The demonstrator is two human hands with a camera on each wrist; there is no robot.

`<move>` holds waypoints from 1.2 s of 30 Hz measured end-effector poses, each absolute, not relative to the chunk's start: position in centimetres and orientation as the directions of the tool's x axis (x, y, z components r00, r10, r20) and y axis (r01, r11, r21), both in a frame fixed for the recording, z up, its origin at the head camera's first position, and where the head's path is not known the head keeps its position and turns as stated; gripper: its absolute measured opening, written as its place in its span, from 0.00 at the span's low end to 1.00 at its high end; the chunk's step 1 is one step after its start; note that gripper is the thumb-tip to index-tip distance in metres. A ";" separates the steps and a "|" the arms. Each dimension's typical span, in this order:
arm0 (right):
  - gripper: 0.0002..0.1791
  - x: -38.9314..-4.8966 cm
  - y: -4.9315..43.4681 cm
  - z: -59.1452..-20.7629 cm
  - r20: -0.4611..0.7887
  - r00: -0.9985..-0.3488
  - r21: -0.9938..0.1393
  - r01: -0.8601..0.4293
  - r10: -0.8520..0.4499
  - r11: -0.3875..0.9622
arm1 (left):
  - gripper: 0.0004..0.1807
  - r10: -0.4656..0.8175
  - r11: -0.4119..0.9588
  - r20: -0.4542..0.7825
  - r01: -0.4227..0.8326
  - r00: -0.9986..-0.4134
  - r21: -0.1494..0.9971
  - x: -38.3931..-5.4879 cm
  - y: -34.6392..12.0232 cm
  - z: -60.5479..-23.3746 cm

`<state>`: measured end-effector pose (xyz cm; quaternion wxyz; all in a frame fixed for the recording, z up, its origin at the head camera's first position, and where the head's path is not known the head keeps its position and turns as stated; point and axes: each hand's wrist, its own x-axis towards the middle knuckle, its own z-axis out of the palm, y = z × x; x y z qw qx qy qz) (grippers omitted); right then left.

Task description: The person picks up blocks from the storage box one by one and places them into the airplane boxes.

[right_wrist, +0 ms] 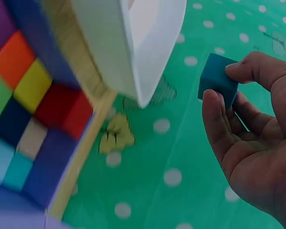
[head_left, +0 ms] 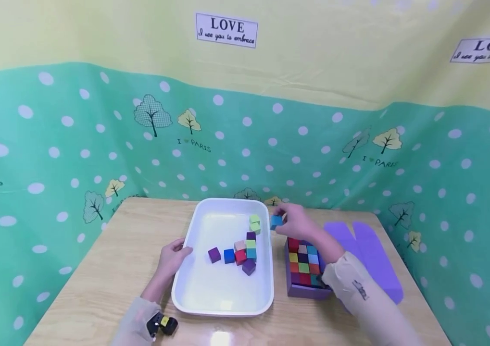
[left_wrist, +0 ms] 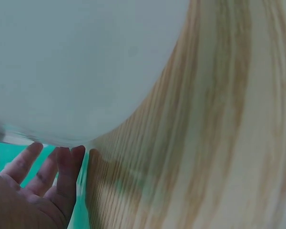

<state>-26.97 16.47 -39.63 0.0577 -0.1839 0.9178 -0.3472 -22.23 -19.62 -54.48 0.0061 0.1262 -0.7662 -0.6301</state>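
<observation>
My right hand (head_left: 295, 222) pinches a blue cube (head_left: 276, 222) between thumb and fingers, just outside the right rim of the white tray (head_left: 178, 288). The same cube (right_wrist: 218, 78) shows clearly in the right wrist view, lifted off the table. At the tray's left side, my left hand (head_left: 173, 259) holds the rim, thumb over the edge and fingers against the outer wall. Within the tray lie several loose cubes, among them a purple cube (head_left: 214, 254), a dark blue cube (head_left: 229, 256), a red cube (head_left: 240, 257) and light green cubes (head_left: 255, 228).
A purple box (head_left: 301, 291) packed with rows of coloured cubes stands right of the tray, partly under my right forearm. Its purple lid flaps (head_left: 374, 254) spread rightward on the wooden table (head_left: 110, 269). A patterned green and yellow curtain (head_left: 227, 120) hangs behind.
</observation>
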 end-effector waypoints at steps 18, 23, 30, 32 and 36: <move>0.13 -26.8 24.1 -42.0 -0.015 -0.936 -0.555 -0.284 -0.351 0.782 | 0.28 -0.192 0.144 -0.148 -0.177 -0.970 0.974 -22.4 -19.4 -54.2; 0.13 -26.7 25.0 -43.1 -0.037 -0.935 -0.525 -0.283 -0.353 0.803 | 0.28 -0.195 0.134 -0.149 -0.177 -0.969 0.975 -22.3 -19.5 -54.4; 0.14 -26.6 25.4 -44.4 -0.083 -0.939 -0.532 -0.242 -0.335 0.811 | 0.28 -0.198 0.124 -0.139 -0.166 -0.970 0.978 -22.1 -19.8 -54.6; 0.13 -26.6 25.4 -44.8 -0.102 -0.941 -0.518 -0.228 -0.324 0.824 | 0.28 -0.205 0.124 -0.146 -0.173 -0.968 0.977 -22.0 -19.8 -54.7; 0.13 -26.8 25.4 -45.5 -0.095 -0.941 -0.493 -0.239 -0.325 0.836 | 0.28 -0.209 0.128 -0.146 -0.175 -0.967 0.976 -22.0 -19.8 -54.8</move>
